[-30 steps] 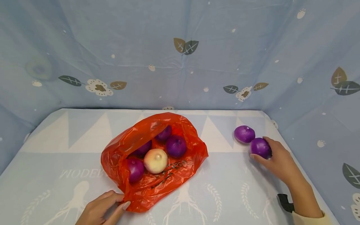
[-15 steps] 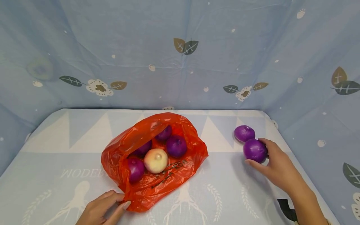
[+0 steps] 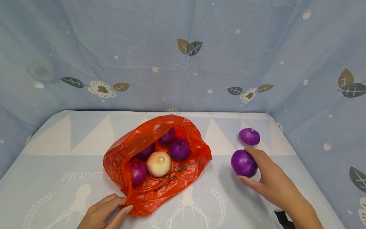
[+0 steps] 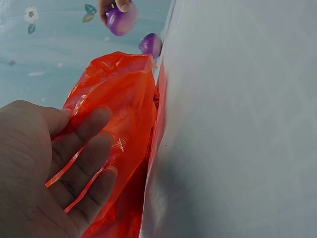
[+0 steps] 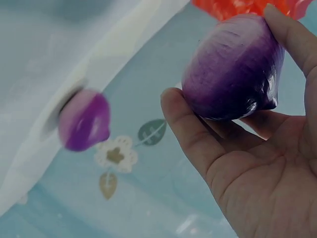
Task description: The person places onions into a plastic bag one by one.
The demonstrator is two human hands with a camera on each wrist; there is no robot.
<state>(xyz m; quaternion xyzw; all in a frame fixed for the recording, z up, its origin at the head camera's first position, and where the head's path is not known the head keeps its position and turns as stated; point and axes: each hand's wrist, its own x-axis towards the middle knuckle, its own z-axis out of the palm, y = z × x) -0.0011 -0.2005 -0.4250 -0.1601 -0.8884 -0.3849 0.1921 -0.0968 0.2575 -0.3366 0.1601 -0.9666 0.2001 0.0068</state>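
Observation:
My right hand (image 3: 270, 179) grips a purple onion (image 3: 244, 163) between thumb and fingers, held over the right part of the table. In the right wrist view the onion (image 5: 233, 69) shows its pale base and dark pointed tip. My left hand (image 3: 103, 211) pinches the near left edge of a red plastic bag (image 3: 177, 184). The left wrist view shows the film of the bag (image 4: 124, 104) between thumb and fingers. Its mouth gapes toward me, with several purple onions (image 3: 179, 149) and one pale yellow onion (image 3: 158, 163) inside. The upper flap partly hides some of them.
Another purple onion (image 3: 249, 136) lies on the table at the back right, beyond my right hand. A patterned pale cloth covers the table (image 3: 71, 171). Blue printed curtain (image 3: 217, 57) hangs behind and along the right side.
My right hand has carried its purple onion left and toward me, away from the onion at the back right. My left hand and the bag stay in place.

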